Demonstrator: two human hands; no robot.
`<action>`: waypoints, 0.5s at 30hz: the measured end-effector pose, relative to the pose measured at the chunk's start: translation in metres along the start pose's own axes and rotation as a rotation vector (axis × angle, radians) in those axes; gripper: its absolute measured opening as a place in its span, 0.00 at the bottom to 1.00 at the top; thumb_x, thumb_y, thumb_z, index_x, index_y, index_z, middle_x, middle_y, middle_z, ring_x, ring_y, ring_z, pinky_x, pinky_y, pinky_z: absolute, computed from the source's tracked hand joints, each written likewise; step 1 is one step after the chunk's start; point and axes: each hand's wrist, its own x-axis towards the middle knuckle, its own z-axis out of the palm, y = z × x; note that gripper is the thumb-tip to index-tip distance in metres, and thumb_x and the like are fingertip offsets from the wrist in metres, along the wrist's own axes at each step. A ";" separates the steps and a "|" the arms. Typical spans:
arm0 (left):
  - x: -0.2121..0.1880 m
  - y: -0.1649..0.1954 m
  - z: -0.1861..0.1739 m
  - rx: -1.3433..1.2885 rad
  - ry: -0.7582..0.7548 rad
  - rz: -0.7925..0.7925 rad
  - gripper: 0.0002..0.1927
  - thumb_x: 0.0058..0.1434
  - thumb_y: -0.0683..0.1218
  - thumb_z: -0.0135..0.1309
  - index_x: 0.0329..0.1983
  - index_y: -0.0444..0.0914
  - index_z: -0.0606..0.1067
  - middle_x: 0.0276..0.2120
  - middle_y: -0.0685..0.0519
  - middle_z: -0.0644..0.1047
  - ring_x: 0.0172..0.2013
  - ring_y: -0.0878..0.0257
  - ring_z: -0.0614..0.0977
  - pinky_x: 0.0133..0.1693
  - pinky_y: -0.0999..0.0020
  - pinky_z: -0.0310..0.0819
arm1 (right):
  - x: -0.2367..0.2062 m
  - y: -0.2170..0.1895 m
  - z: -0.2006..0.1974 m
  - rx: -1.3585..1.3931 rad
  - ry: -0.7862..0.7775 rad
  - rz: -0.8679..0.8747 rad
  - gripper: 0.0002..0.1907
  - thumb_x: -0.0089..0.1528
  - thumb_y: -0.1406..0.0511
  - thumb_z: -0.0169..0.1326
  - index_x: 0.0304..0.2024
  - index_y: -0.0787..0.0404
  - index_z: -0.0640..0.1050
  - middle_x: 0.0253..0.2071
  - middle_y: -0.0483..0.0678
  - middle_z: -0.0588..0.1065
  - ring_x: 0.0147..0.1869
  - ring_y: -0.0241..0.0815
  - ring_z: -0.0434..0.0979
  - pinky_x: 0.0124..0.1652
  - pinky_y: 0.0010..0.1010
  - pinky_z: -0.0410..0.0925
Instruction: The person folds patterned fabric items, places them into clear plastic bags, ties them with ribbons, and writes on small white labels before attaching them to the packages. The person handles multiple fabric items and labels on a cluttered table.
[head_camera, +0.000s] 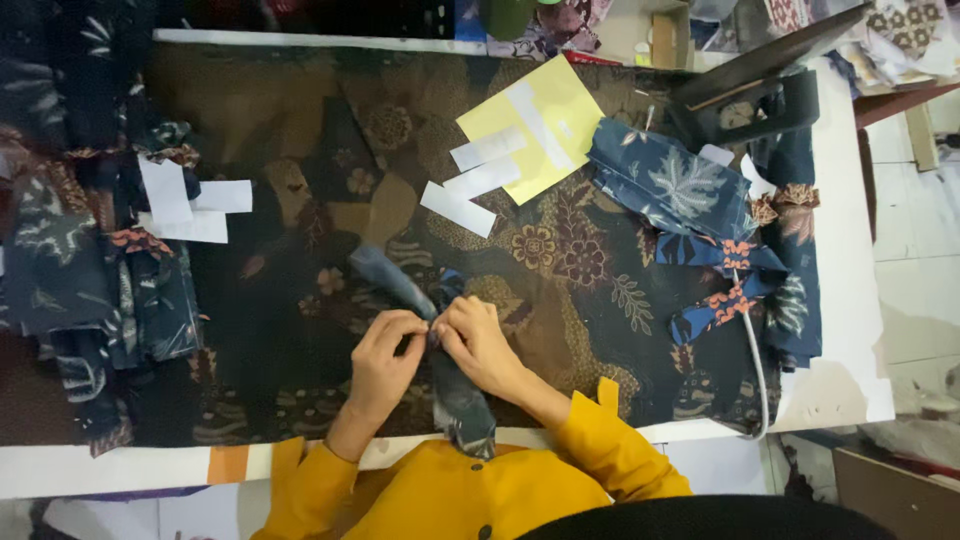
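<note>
Near the front edge of the worktop (860, 300), a narrow dark-blue fabric strip (462, 400) is pinched by both hands, left hand (383, 355) and right hand (475, 342); edges are best kept aligned and taut.

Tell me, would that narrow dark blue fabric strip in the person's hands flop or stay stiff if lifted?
Probably floppy: the fabric strip droops over the table edge and bends between the left hand and right hand. Likely light, since fingertips alone pinch it.
</note>
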 end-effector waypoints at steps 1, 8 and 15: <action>-0.003 0.005 0.000 -0.028 0.023 -0.001 0.11 0.57 0.34 0.60 0.40 0.36 0.73 0.41 0.50 0.77 0.41 0.53 0.82 0.43 0.63 0.79 | -0.002 -0.001 0.003 -0.006 0.031 0.022 0.08 0.68 0.65 0.47 0.40 0.62 0.76 0.39 0.51 0.71 0.50 0.51 0.69 0.53 0.41 0.58; -0.004 0.024 -0.009 -0.006 0.030 -0.084 0.14 0.53 0.34 0.63 0.39 0.37 0.73 0.41 0.47 0.75 0.41 0.51 0.81 0.39 0.61 0.77 | 0.005 -0.006 0.009 0.059 0.027 0.200 0.11 0.71 0.63 0.44 0.43 0.63 0.75 0.40 0.53 0.70 0.48 0.52 0.68 0.51 0.40 0.60; 0.010 0.019 -0.030 -0.239 0.012 -0.208 0.10 0.54 0.31 0.60 0.36 0.36 0.75 0.38 0.49 0.78 0.39 0.55 0.84 0.41 0.63 0.79 | 0.014 -0.009 0.008 0.356 -0.058 0.260 0.13 0.72 0.62 0.46 0.39 0.64 0.73 0.36 0.47 0.68 0.42 0.38 0.67 0.45 0.29 0.63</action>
